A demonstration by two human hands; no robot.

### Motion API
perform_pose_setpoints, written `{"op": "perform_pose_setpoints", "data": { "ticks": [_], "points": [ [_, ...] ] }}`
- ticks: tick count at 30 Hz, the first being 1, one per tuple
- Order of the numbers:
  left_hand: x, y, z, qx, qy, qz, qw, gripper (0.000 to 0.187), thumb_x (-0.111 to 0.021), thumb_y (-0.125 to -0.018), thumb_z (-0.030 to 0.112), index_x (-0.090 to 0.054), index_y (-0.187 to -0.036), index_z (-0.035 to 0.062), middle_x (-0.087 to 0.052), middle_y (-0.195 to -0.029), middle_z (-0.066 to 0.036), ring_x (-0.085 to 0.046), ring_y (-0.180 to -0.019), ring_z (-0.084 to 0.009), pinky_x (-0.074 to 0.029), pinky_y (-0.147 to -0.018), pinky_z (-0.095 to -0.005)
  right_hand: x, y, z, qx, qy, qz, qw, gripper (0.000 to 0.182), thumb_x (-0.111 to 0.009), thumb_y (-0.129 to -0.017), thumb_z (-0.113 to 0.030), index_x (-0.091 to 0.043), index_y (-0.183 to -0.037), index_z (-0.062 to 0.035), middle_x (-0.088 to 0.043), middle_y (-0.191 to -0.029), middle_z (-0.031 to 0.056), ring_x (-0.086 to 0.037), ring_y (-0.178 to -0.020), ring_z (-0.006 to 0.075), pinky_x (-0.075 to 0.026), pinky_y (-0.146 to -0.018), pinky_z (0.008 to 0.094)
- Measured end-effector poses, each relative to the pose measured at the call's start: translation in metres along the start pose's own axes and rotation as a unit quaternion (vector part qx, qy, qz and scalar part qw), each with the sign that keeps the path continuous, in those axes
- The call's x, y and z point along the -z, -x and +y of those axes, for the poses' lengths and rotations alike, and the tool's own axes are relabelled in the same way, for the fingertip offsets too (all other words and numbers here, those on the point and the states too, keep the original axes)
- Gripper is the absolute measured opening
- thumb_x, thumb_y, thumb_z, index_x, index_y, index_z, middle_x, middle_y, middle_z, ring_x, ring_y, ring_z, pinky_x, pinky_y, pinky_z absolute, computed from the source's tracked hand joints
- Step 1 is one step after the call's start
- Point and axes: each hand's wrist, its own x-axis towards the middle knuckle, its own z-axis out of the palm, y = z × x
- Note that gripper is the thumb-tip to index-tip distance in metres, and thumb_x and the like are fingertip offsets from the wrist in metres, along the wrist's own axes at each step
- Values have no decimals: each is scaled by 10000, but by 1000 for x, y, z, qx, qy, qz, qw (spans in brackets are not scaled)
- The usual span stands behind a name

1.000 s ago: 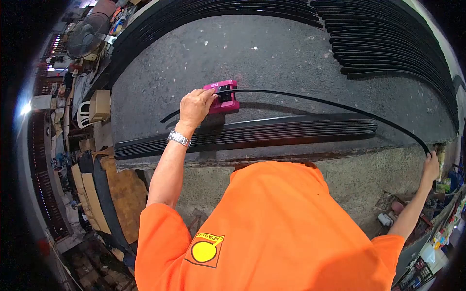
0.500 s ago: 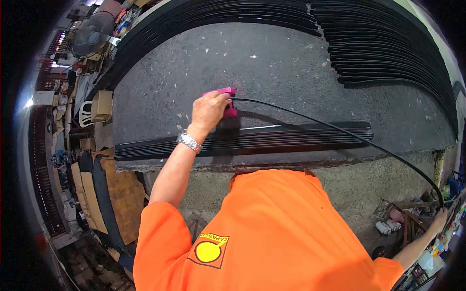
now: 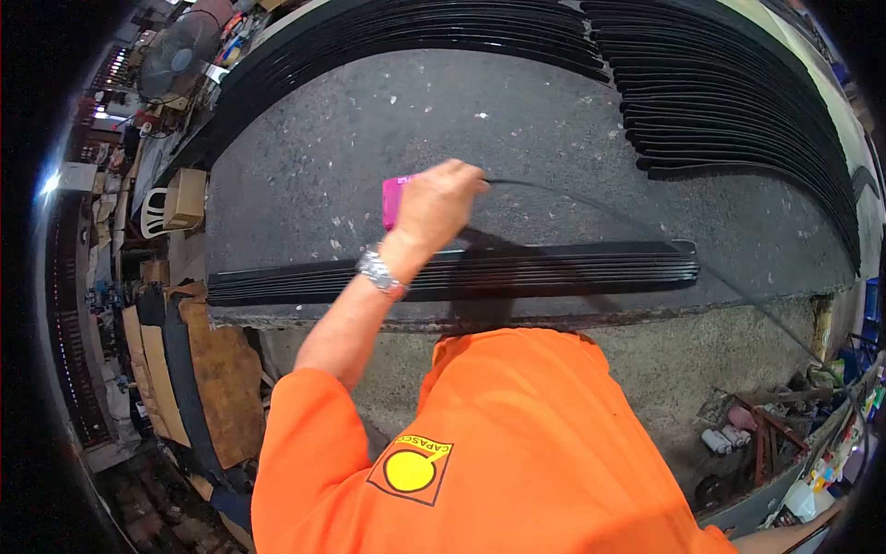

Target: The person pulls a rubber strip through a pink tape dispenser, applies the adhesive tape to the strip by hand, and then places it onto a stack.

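Observation:
My left hand (image 3: pixel 434 203) is closed on the end of a long thin black strip (image 3: pixel 591 201), above the dark table. A pink object (image 3: pixel 394 201) shows just left of this hand, partly covered by it. The strip arcs, blurred, down to the far right. My right hand (image 3: pixel 833 513) is at the lower right edge, dark and smeared, so its fingers cannot be made out. A row of black strips (image 3: pixel 554 268) lies along the near edge of the table (image 3: pixel 443 111).
More black strips (image 3: pixel 720 102) lie along the table's far and right sides. At the left are a fan (image 3: pixel 180 55), a cardboard box (image 3: pixel 187 198) and a white chair (image 3: pixel 153 212). Cardboard sheets (image 3: pixel 221 379) stand lower left; white rolls (image 3: pixel 724 439) lie lower right.
My left hand has moved right with the strip end, off the right part of the pink object, which now shows on its left. My right hand has moved lower.

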Motion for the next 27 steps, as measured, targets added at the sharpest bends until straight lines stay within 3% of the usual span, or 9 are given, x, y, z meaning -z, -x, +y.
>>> {"op": "perform_pose_setpoints", "data": {
  "ticks": [3, 5, 6, 10, 22, 25, 27],
  "points": [
    [30, 7, -31, 25, 90, 27, 995, 92, -732, -846, 77, -702, -929, 51, -705, -863, -113, -697, -771, -297, -549, -659, -371, 10, 5, 3, -3, -1, 3, 1000, 450, -479, -1041, -326, -571, -1384, -50, -556, -1442, 172, -551, -1299, 332, -431, -1046, 410],
    [37, 21, -48, 112, 174, 26, 978, 121, -736, -855, 51, -718, -971, 22, -715, -873, -126, -695, -759, -255, -541, -672, -327, 18, 6, 3, -2, 3, 5, 1000, 448, -480, -1041, -325, -572, -1382, -50, -557, -1441, 172, -552, -1298, 332, -431, -1046, 410],
    [39, 26, -53, 130, 179, 34, 975, 114, -728, -871, 43, -720, -980, 9, -717, -856, -119, -687, -752, -205, -530, -680, -304, 23, 8, 4, -3, 4, 7, 1000, 448, -480, -1041, -325, -572, -1382, -50, -557, -1441, 172, -553, -1297, 332, -431, -1046, 409],
    [39, 45, -59, 171, 173, 55, 969, 115, -722, -887, 52, -714, -989, 0, -729, -867, -95, -695, -772, -178, -539, -700, -301, 32, 13, 1, -3, 2, 13, 1000, 445, -481, -1041, -324, -574, -1379, -50, -560, -1438, 171, -555, -1295, 331, -432, -1045, 408],
    [23, 69, -69, 203, 260, 94, 939, 150, -725, -902, 62, -706, -1022, -27, -731, -886, -72, -665, -788, -117, -522, -710, -263, 67, 21, -5, 1, 18, 26, 1000, 437, -484, -1041, -320, -580, -1372, -50, -566, -1432, 168, -560, -1287, 329, -433, -1043, 403],
    [21, 70, -68, 197, 278, 85, 936, 108, -691, -956, 93, -663, -950, -11, -660, -869, 19, -601, -811, -57, -483, -716, -224, 78, 21, -6, 1, 24, 28, 999, 435, -485, -1041, -319, -581, -1370, -50, -568, -1430, 167, -562, -1285, 329, -434, -1043, 402],
    [14, 70, -69, 214, 326, 91, 917, 115, -694, -957, 103, -659, -933, -4, -650, -862, 28, -597, -810, -52, -481, -719, -218, 85, 20, -8, 4, 29, 31, 999, 434, -485, -1042, -318, -582, -1369, -50, -569, -1429, 167, -563, -1284, 328, -434, -1042, 401]
  ]
}}
